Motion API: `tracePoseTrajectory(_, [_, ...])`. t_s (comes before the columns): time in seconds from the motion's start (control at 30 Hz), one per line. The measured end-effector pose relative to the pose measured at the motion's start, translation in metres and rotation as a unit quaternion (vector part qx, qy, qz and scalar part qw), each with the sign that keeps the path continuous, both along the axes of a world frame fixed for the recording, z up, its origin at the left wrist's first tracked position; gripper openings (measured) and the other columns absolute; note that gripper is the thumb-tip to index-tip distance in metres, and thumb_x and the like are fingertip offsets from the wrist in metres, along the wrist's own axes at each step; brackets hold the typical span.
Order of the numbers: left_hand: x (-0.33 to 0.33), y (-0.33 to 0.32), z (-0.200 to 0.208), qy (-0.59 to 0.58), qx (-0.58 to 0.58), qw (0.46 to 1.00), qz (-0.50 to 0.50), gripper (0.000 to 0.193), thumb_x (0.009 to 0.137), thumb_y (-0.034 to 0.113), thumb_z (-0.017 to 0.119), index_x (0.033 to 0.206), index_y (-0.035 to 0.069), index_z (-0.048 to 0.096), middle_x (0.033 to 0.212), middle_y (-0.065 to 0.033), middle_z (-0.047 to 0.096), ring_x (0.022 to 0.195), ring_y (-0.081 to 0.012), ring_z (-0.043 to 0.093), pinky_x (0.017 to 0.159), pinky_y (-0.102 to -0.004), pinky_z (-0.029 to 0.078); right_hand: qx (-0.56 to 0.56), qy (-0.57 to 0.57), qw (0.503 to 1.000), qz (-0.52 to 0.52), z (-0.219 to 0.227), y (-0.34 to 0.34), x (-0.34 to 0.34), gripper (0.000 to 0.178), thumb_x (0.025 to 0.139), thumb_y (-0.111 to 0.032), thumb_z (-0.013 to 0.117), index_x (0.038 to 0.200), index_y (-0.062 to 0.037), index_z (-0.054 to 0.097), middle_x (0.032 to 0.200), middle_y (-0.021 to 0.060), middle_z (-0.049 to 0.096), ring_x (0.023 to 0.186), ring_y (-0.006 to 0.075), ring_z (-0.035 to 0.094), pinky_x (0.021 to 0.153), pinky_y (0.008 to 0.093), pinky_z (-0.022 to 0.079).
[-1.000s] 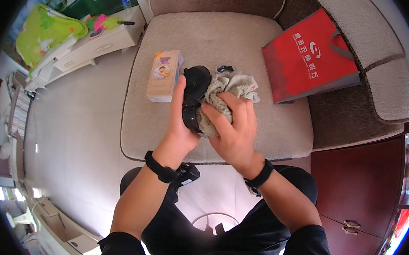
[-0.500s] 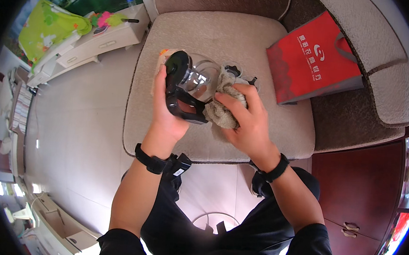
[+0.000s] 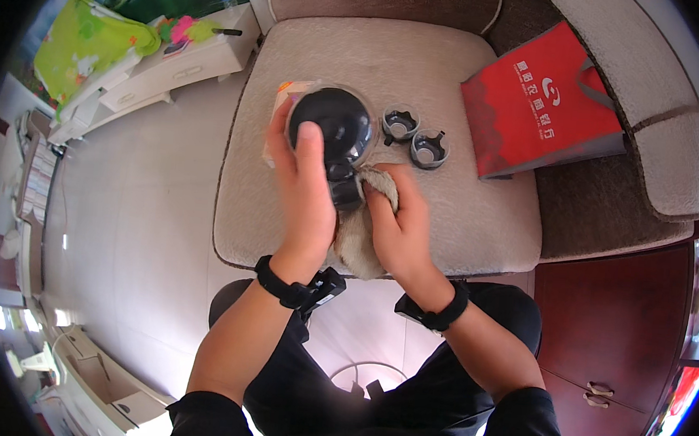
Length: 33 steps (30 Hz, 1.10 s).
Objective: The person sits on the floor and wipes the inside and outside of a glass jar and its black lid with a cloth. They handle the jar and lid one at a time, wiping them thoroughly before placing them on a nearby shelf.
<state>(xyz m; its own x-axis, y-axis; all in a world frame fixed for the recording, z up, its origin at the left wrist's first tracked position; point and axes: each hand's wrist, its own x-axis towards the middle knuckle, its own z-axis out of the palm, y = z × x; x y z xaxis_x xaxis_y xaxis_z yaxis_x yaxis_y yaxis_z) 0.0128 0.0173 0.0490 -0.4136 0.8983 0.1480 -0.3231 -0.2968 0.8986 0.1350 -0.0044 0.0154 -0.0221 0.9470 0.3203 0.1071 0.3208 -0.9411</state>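
Note:
My left hand (image 3: 307,191) is closed around a glass teapot (image 3: 346,121) with a black lid and black handle, its thumb lying on the lid. The teapot is upright over the sofa seat, lid facing up. In my right hand (image 3: 402,222) is a bunched greyish-beige cloth (image 3: 357,247), pressed against the handle, with its loose end hanging down. Two small glass cups with black holders, one cup (image 3: 401,124) and another cup (image 3: 429,151), sit on the seat right of the teapot. Partly hidden behind my left hand is a pale box (image 3: 285,98) with orange print.
The beige sofa seat (image 3: 462,226) is in front of me. A red paper bag (image 3: 544,102) leans at its right, near the armrest. Dark red cabinet doors (image 3: 610,309) stand at the right. To the left are a white low cabinet (image 3: 165,75) and a tiled floor (image 3: 138,227).
The teapot has turned from its side to lid-up, and my left thumb has come onto the lid. My right hand and cloth moved down and left to the handle, uncovering both cups.

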Motion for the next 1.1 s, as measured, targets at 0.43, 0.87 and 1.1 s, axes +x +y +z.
tracePoseTrajectory(0.43, [0.004,0.007,-0.018,0.123,0.015,0.992,0.026,0.073,0.1,0.035,0.076,0.158,0.004,0.042,0.161,-0.0175,0.041,0.145,-0.0272,0.043,0.123,-0.0433,0.031,0.364,-0.19,0.909,-0.077,0.045,0.005,0.026,0.047,0.064,-0.005,0.079,0.11,-0.0076,0.075,0.112,0.0155,0.065,0.093,0.0321,0.066,0.076,0.0408,0.058])
tracePoseTrajectory(0.87, [-0.003,0.007,-0.001,0.166,-0.011,0.984,0.057,0.075,0.096,0.033,0.081,0.154,0.002,0.044,0.155,-0.015,0.042,0.137,-0.0284,0.048,0.115,-0.0417,0.044,0.371,-0.299,0.878,-0.053,0.032,0.013,0.05,0.052,0.058,-0.014,0.081,0.11,-0.0148,0.076,0.114,0.0094,0.064,0.093,0.0289,0.067,0.071,0.0381,0.058])
tracePoseTrajectory(1.1, [0.0,0.001,0.014,0.041,-0.031,0.998,0.038,0.071,0.101,0.033,0.076,0.156,0.007,0.04,0.153,-0.0129,0.049,0.138,-0.0229,0.052,0.107,-0.0341,0.051,0.378,-0.315,0.87,-0.044,0.028,0.019,0.053,0.06,0.056,-0.012,0.082,0.116,-0.016,0.076,0.117,0.0108,0.063,0.095,0.0297,0.067,0.069,0.0387,0.058])
